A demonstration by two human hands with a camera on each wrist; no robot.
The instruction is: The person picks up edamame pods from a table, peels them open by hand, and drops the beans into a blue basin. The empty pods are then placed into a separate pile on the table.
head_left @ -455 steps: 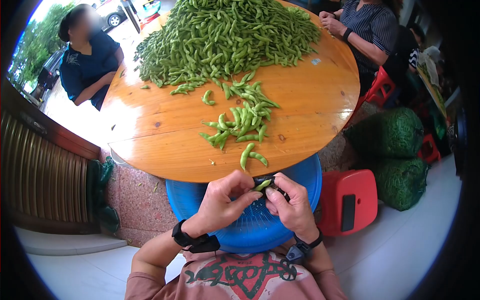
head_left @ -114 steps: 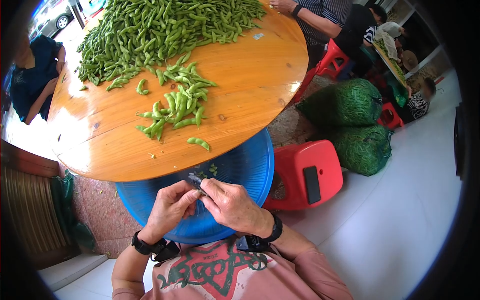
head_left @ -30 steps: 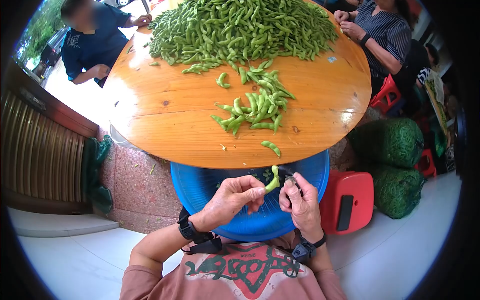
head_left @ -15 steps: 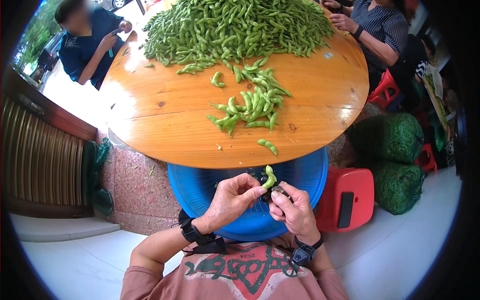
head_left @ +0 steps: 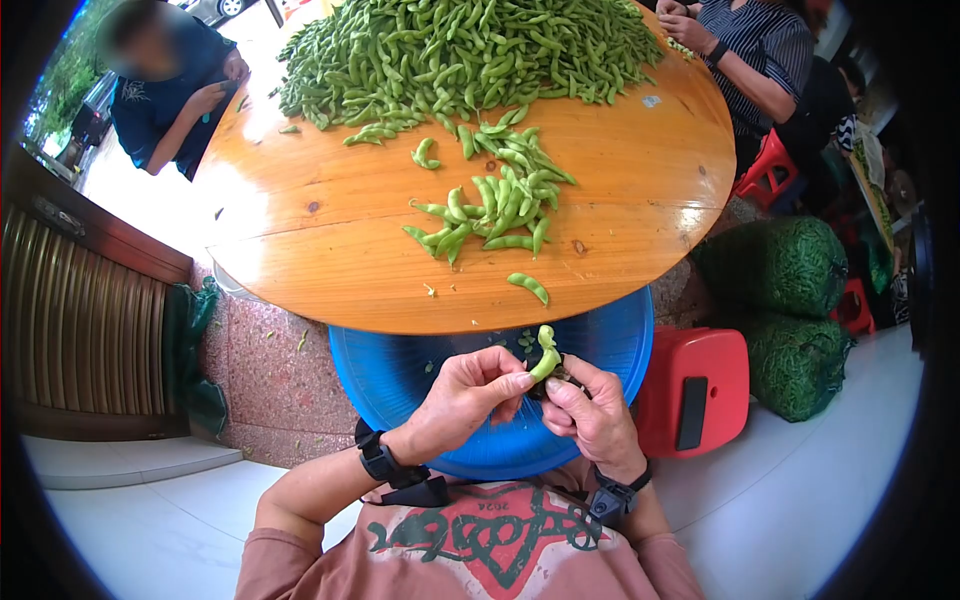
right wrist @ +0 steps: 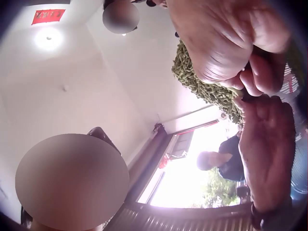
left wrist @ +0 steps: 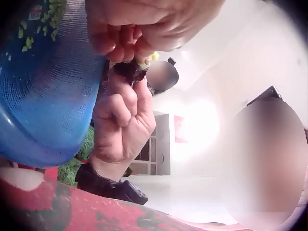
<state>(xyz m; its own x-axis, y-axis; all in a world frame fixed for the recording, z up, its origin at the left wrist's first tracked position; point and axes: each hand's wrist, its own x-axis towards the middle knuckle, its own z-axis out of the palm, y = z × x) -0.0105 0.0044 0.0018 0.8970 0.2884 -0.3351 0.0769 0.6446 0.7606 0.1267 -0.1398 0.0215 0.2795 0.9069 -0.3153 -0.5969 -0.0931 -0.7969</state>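
Note:
In the head view my left hand (head_left: 455, 400) pinches a green soybean pod (head_left: 547, 362) between thumb and fingers, its free end pointing up. My right hand (head_left: 595, 415) grips a small black tool (left wrist: 129, 71), mostly hidden by the fingers, its kind not showing. The tool is right at the pod's side, and both hands are close together over a blue plastic basin (head_left: 365, 410). One loose pod (head_left: 528, 288) lies near the edge of the wooden table (head_left: 320, 270). Beyond it is a small cluster of pods (head_left: 490, 210), then a large pile (head_left: 460, 60).
Green bits lie in the basin. A red stool (head_left: 722, 385) bearing a dark phone-like slab (head_left: 692, 412) stands at the right, before stuffed green mesh sacks (head_left: 790, 365). One person (head_left: 165, 100) is at the table's left, another in stripes (head_left: 750, 60) at its right.
Over the last second my right hand has moved left, bringing the tool against the pod. Of two pods near the table edge 15 seconds ago, one lies there now. The person at left has lowered their hands.

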